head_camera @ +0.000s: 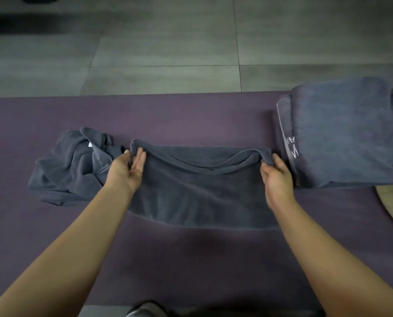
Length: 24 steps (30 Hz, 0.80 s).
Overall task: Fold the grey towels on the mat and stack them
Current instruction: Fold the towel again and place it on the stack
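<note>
Nearest us is a dark shape at the bottom edge (perhaps a knee, we cannot tell), and beyond it the bare purple mat (191, 259) on which everything lies. Our forearms reach forward over it to the grey towel (197, 191), which is spread crosswise in the middle of the mat with its far edge lifted and sagging between our hands. Our left hand (128, 170) has its fingers fairly straight along the towel's far left corner, thumb tucked behind the cloth; our right hand (276, 177) pinches the far right corner with curled fingers. To fold well, we judge that we should pull the two corners apart until the sagging hem runs straight, then lay it edge to edge on the near hem. A crumpled towel (69, 170) waits just left of our left hand. The stack of folded towels (342, 133) sits at the right, just beside our right hand. Beyond the mat lies the grey tiled floor (156, 53).
</note>
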Each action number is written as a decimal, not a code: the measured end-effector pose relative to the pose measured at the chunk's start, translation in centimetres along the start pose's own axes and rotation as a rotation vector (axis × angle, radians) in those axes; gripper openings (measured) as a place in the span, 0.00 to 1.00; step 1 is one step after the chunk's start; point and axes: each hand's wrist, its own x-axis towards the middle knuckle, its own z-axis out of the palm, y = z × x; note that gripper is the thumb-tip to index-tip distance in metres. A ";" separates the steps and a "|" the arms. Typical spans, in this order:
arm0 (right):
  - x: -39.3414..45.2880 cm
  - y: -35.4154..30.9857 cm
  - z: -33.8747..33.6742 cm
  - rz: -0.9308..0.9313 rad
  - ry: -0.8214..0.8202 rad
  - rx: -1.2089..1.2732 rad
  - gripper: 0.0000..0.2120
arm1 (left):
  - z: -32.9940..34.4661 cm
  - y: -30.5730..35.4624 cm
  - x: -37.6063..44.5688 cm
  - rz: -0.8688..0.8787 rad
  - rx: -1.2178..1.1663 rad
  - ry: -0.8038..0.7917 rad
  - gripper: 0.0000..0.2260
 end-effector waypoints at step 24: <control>-5.5 6.3 -2.5 -0.254 0.263 -1.291 0.31 | -12.8 -4.4 -0.8 0.449 1.233 0.147 0.19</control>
